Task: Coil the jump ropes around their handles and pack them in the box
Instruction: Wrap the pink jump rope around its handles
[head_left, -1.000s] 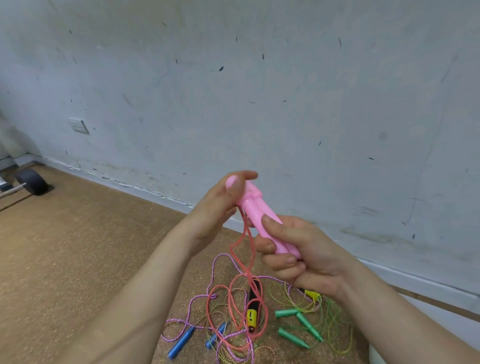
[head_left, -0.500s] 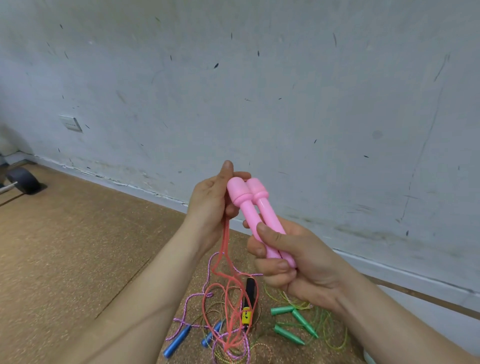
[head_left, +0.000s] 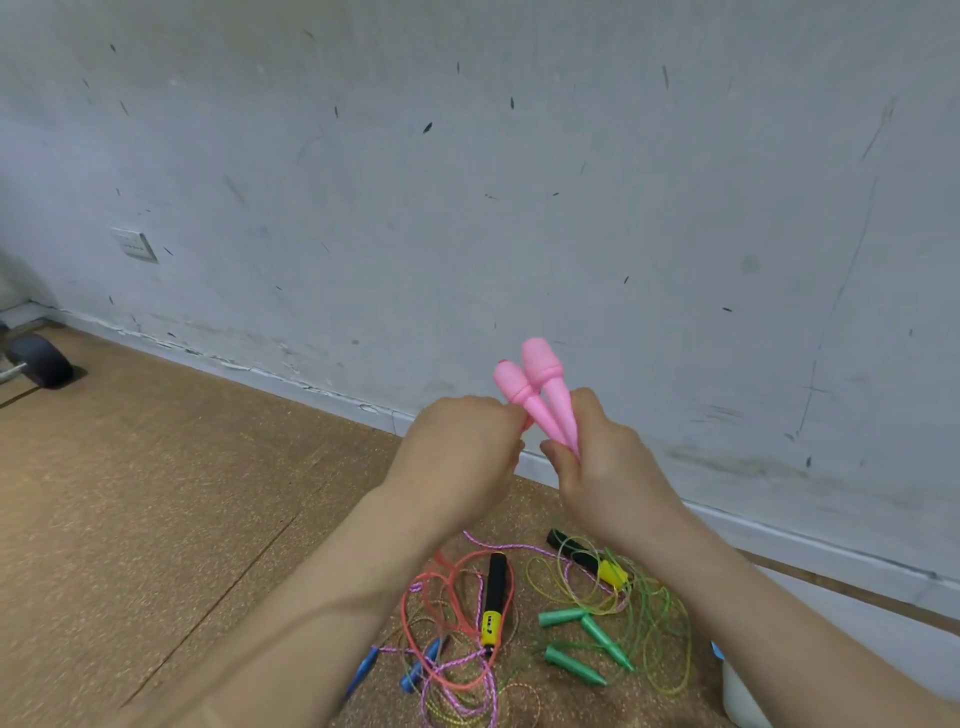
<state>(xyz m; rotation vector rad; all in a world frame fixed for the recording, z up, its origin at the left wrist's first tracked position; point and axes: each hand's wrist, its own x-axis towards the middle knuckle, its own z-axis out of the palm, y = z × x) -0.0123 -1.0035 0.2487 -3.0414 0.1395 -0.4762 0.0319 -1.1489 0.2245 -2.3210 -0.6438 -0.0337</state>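
Head view: right hand clamped the pink handles together aloft; left hand curled beside them, apparently pinching their cord. Tangled ropes on the floor could snag it.

Both hands turn over, their backs now to the camera. The left hand drops from the caps of the pink handles to their necks, pinching the orange rope there. The right hand grips lower, leaving both caps clear above. The rope's hanging stretch disappears behind the forearms.
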